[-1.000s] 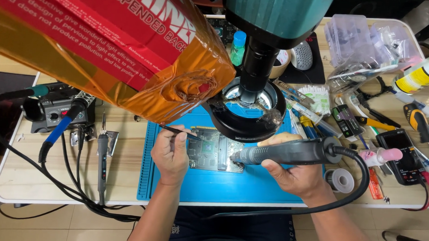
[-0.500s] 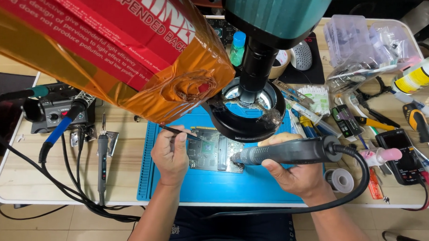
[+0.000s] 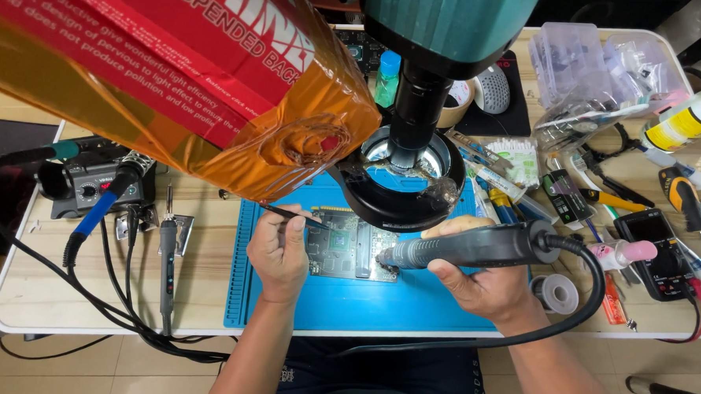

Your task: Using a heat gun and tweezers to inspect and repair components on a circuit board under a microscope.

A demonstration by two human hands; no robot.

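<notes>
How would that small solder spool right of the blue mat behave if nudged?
The solder spool lies flat on the table, hole up, so it would probably slide rather than roll. It looks compact, likely heavy for its size. The black cable curving beside it might block or snag it.

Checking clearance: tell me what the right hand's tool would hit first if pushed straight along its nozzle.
The right hand points its hot-air tool leftward; its tip sits at the circuit board, so it would likely meet that first. Height is unclear.
</notes>
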